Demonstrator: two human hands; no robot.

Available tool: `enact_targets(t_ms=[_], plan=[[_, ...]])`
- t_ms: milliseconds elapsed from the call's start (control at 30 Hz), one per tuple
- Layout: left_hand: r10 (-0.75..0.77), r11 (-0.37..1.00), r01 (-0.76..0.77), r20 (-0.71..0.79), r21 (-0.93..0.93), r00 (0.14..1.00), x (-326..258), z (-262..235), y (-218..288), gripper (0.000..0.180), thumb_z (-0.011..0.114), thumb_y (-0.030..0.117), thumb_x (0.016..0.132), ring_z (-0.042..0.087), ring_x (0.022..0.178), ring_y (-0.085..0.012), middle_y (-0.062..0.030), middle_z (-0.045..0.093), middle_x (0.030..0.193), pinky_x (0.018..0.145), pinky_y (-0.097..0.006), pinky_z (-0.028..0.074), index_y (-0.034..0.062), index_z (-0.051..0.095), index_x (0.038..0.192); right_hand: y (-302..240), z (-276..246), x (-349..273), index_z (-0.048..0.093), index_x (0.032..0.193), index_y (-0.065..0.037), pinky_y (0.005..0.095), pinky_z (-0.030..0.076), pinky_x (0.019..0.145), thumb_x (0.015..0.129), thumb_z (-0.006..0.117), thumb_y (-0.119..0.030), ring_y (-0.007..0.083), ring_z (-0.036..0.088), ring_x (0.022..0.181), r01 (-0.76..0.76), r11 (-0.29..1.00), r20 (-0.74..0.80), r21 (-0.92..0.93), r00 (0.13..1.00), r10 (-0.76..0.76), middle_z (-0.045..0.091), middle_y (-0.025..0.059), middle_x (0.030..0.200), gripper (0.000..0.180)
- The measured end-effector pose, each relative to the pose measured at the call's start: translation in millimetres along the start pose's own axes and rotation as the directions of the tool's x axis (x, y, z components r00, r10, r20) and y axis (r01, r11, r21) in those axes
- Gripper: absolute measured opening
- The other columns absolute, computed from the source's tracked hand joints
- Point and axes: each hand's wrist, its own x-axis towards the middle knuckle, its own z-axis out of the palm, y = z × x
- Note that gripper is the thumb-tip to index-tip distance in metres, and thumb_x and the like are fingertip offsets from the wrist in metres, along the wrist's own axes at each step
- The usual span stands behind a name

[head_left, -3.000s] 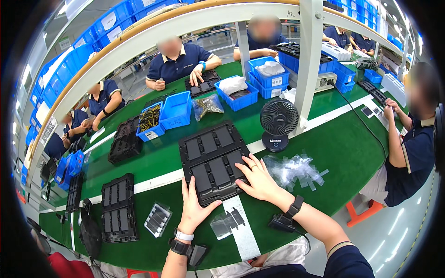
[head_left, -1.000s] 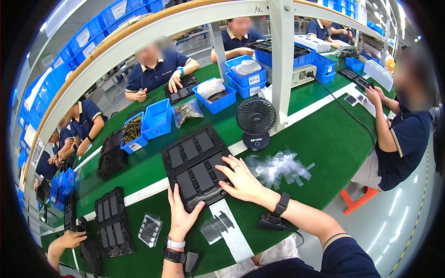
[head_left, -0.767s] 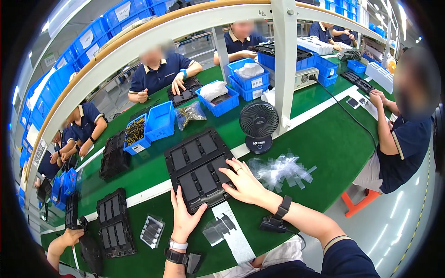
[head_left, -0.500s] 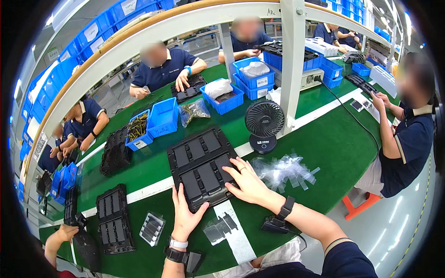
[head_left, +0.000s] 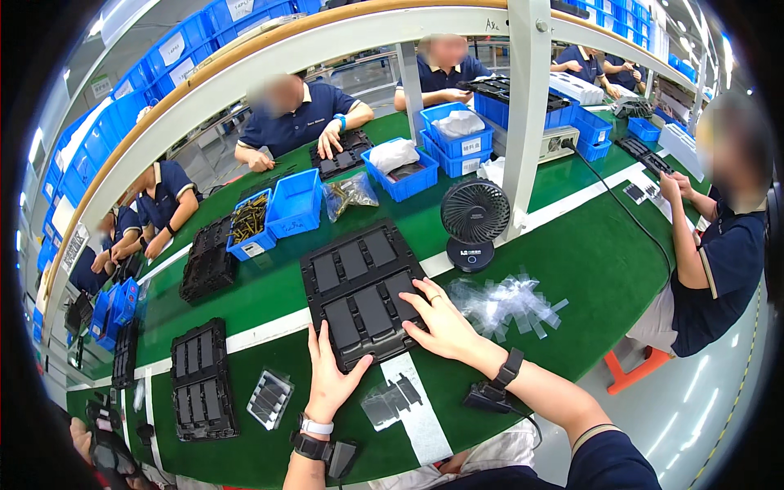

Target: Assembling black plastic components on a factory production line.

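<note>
While near labelled bin [head_left: 246, 246], blk tray [head_left: 363, 285] betw L hand [head_left: 331, 380], R hand [head_left: 447, 327]

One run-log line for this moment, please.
left hand: spread, touching black tray; right hand: spread, touching same tray; clear strips: right of tray

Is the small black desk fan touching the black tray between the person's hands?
Apart. The head view shows white line and green tabletop between the base of the desk fan and the black tray.
</note>
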Motion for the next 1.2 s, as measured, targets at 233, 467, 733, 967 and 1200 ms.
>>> enact_targets(t_ms=[233, 467, 733, 967, 1200], plan=[[-0.02, 0.999, 0.019, -0.002, -0.042, 1.0, 1.4, -1.1, 2.5, 0.094, 0.076, 0.03, 0.068, 0.024, 0.128, -0.0411, -0.0298, 0.013, 0.139, 0.102, -0.041, 0.03, -0.0032, 0.019, 0.136, -1.2, -1.8, 0.5, 0.043, 0.122, -0.003, 0.0437, 0.028, 0.103, 0.081, 0.058, -0.023, 0.0428, 0.027, 0.125, -0.017, 1.0, 0.011, -0.011, 1.0, 0.017, 0.033, 0.0277, 0.13, 0.048], [-0.006, 1.0, 0.006, 0.0, -0.006, 1.0, 0.2, -0.5, 1.2, 0.094, 0.076, 0.031, 0.068, 0.024, 0.128, -0.0417, -0.0301, 0.014, 0.138, 0.102, -0.041, 0.03, -0.0036, 0.019, 0.135, 0.5, 0.6, -1.0, 0.043, 0.123, -0.007, 0.0452, 0.029, 0.102, 0.081, 0.059, -0.023, 0.0413, 0.026, 0.126, -0.028, 1.0, 0.021, -0.014, 0.999, 0.028, 0.032, 0.0244, 0.132, 0.047], [-0.007, 1.0, 0.007, 0.004, 0.0, 1.0, 0.3, -0.2, 1.2, 0.094, 0.075, 0.03, 0.068, 0.024, 0.128, -0.0419, -0.0304, 0.014, 0.138, 0.102, -0.041, 0.03, -0.0038, 0.019, 0.135, -1.6, -1.0, -0.3, 0.044, 0.122, -0.003, 0.0437, 0.028, 0.103, 0.081, 0.057, -0.023, 0.0423, 0.027, 0.126, -0.011, 1.0, 0.007, -0.014, 1.0, 0.011, 0.034, 0.0277, 0.13, 0.047], [0.0, 1.0, 0.0, -0.006, 0.002, 1.0, 1.1, 0.0, 0.2, 0.094, 0.076, 0.031, 0.068, 0.026, 0.127, -0.0417, -0.0308, 0.014, 0.138, 0.101, -0.041, 0.032, -0.0042, 0.02, 0.135, -2.6, -1.9, 0.1, 0.044, 0.121, -0.003, 0.0435, 0.028, 0.103, 0.082, 0.057, -0.023, 0.0425, 0.027, 0.125, -0.023, 1.0, 0.005, -0.001, 1.0, 0.023, 0.034, 0.0276, 0.13, 0.046], [-0.008, 1.0, 0.008, -0.008, 0.001, 1.0, 0.5, -0.2, 0.9, 0.094, 0.076, 0.031, 0.068, 0.027, 0.126, -0.0415, -0.0309, 0.014, 0.138, 0.101, -0.041, 0.032, -0.0042, 0.02, 0.135, -2.3, -1.6, 0.1, 0.044, 0.121, -0.003, 0.0436, 0.028, 0.103, 0.082, 0.057, -0.023, 0.0427, 0.027, 0.125, -0.035, 0.999, 0.011, 0.009, 0.999, 0.035, 0.034, 0.0276, 0.13, 0.045]])
